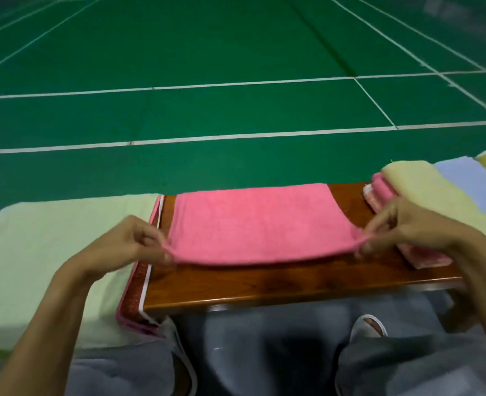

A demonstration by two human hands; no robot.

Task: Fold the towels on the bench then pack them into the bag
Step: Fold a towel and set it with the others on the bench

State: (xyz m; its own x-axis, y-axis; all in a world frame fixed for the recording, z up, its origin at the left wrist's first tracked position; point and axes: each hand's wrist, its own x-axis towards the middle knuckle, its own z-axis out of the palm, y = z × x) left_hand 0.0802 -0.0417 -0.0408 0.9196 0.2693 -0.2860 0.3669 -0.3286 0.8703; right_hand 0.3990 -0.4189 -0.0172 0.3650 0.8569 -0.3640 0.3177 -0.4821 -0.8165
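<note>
Fingertips [164, 254] of the left hand [134, 241] are curled in and pinch the near left corner of the pink towel [259, 224]. The thumb closes against the fingers over the cloth. The left forearm comes up from the lower left, with the wrist bent so the knuckles face upward. The right hand [402, 227] mirrors it at the near right corner. Its thumb and forefinger nip the cloth while the other fingers arch loosely above, and its forearm enters from the lower right.

The pink towel lies across the wooden bench [264, 284] with its long axis running left to right along the bench. Its far edge rests at the bench's far side. Its near edge is held just off the wood and sags slightly between the two hands.

Just left of it, a pale green towel [50, 267] covers the bench end, with a patterned pink towel [134, 295] under it. On the right sits a stack: a pale yellow towel [436, 195] over folded pink ones [379, 190], and a pale blue towel [465, 172] beyond.

Behind the bench stretches a green court floor [236, 52] with white lines. A slipper [369, 327] shows below the bench.
</note>
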